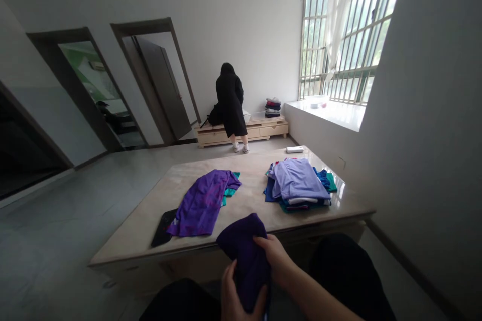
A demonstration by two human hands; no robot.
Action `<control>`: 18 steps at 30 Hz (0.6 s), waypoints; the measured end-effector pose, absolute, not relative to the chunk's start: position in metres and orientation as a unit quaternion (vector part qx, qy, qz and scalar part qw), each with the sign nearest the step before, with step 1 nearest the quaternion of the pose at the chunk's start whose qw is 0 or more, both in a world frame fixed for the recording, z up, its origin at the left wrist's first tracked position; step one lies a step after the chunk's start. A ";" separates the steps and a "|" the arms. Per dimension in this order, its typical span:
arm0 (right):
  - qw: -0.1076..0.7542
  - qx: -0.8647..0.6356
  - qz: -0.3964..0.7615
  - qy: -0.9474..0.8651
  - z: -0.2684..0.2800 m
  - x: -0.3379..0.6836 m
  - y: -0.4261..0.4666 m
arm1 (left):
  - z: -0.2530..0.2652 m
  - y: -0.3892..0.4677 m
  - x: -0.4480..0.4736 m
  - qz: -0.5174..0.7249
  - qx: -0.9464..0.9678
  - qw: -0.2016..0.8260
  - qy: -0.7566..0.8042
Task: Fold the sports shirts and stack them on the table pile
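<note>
A dark purple garment (246,246), bunched or folded, is held up between my hands at the near edge of the table (158,210). My left hand (239,293) grips its lower end, fingers on one side and thumb on the other. My right hand (274,256) pinches its right side higher up. On the table's left lies a purple patterned garment (205,203), spread out, with green cloth (229,192) showing beneath its right edge. To the right sits a stack of clothes with a lavender shirt (299,179) on top.
A flat black object (164,227) lies partly under the patterned garment. A small white box (294,150) rests at the table's far edge. Farther back, a person in black (229,100) bends over a low wooden cabinet (259,132) bearing a folded clothes pile (272,107).
</note>
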State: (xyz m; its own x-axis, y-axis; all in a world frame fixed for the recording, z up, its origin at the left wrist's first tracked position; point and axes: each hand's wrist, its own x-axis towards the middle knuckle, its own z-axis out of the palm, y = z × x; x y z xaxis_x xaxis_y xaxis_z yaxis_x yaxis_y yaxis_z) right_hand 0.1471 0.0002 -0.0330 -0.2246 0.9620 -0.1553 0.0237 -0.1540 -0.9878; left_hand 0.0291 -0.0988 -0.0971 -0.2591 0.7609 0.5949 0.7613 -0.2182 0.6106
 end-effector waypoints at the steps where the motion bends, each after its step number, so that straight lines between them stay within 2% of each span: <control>1: 0.437 -0.460 0.648 -0.421 -0.030 0.146 -0.004 | -0.102 -0.098 0.035 -0.490 -0.605 -0.013 -0.627; 4: 0.505 -0.377 0.768 -0.114 -0.024 0.149 -0.017 | -0.101 -0.093 0.043 -0.484 -0.622 0.004 -0.615; 6: 0.513 -0.345 0.786 -0.030 -0.022 0.155 -0.026 | -0.094 -0.090 0.041 -0.461 -0.654 0.040 -0.599; 12: 0.530 -0.319 0.780 -0.094 -0.032 0.168 -0.045 | -0.093 -0.093 0.049 -0.306 -0.733 0.091 -0.600; 18: 0.568 -0.337 0.739 -0.131 -0.044 0.175 -0.046 | -0.107 -0.087 0.052 -0.291 -0.745 0.014 -0.600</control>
State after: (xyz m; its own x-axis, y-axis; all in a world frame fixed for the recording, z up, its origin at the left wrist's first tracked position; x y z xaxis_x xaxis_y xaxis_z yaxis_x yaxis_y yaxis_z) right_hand 0.1751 -0.0465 -0.0443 -0.1267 0.9284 -0.3492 -0.7515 -0.3196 -0.5771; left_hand 0.0523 -0.0869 -0.1071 0.1103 0.8858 0.4509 0.9020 -0.2797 0.3288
